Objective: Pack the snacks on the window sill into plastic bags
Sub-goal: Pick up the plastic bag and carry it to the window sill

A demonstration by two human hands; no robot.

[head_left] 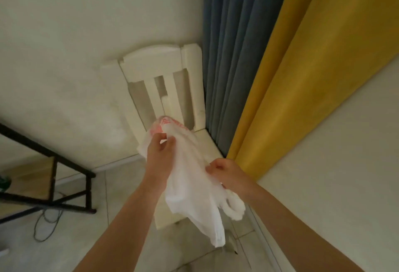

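A crumpled white plastic bag (190, 185) with red print near its top hangs in the air between both hands, above a chair seat. My left hand (158, 153) pinches the bag's upper part with thumb and fingers. My right hand (224, 173) grips the bag lower down on its right side, fingers curled into the plastic. The bag's handles dangle below my right wrist. No snacks and no window sill are in view.
A white wooden chair (159, 73) stands against the cream wall just beyond the bag. Blue curtain (233, 55) and yellow curtain (302, 77) hang to the right. A dark table frame (54, 170) and a cable on the tiled floor lie at the left.
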